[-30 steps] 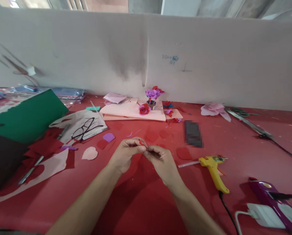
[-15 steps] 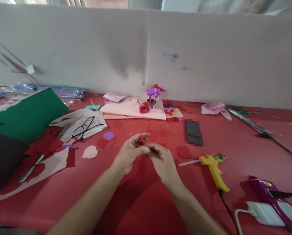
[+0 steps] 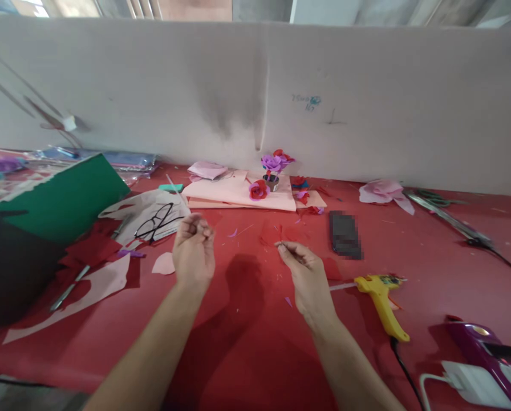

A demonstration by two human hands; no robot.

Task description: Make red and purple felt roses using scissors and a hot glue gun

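Note:
My right hand (image 3: 309, 277) pinches the thin stem of a small red paper piece (image 3: 281, 232) between thumb and fingertips. Red petals lie blurred on the table behind it, and another red petal (image 3: 333, 268) rests beside the knuckles. My left hand (image 3: 194, 251) is raised apart on the left, its fingers curled in and slightly blurred; whether anything is in them is hidden. A pale pink petal (image 3: 164, 264) lies just left of that wrist. A yellow glue gun (image 3: 382, 305) with a glue stick in it lies right of my right hand.
A small pot (image 3: 271, 182) of purple and red paper flowers stands at the back, beside a red-purple rose (image 3: 259, 190). Black glasses (image 3: 155, 224), a green sheet (image 3: 63, 200) and pink scraps lie left. A dark phone-like object (image 3: 344, 234) and a purple power strip (image 3: 480, 348) lie right.
My hands were together at the red piece; my left hand has let go and moved left, now covering the purple and red petals there. My right hand keeps the piece, slightly farther right.

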